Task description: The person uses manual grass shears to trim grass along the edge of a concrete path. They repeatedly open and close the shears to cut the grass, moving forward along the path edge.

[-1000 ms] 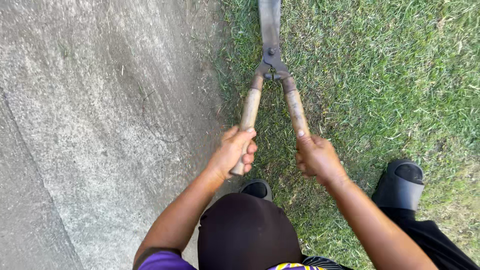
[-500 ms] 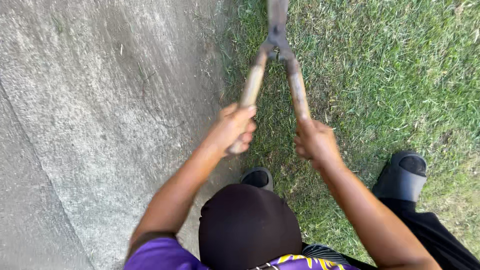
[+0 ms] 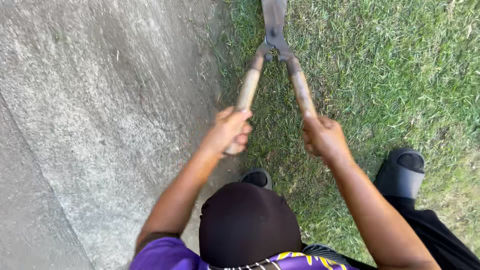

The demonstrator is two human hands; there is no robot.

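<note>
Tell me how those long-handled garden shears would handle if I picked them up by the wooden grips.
The shears look rigid: metal blades on straight wooden handles, so no flop. They are probably front-heavy, since the metal sits far beyond the left hand and right hand. The handles would likely swing about the central pivot, so one hand alone may not steady them.

Wooden-handled hedge shears (image 3: 274,40); dark blades nearly closed over the lawn edge

No packages, no labels, no signs, no screens anywhere in the head view
</note>
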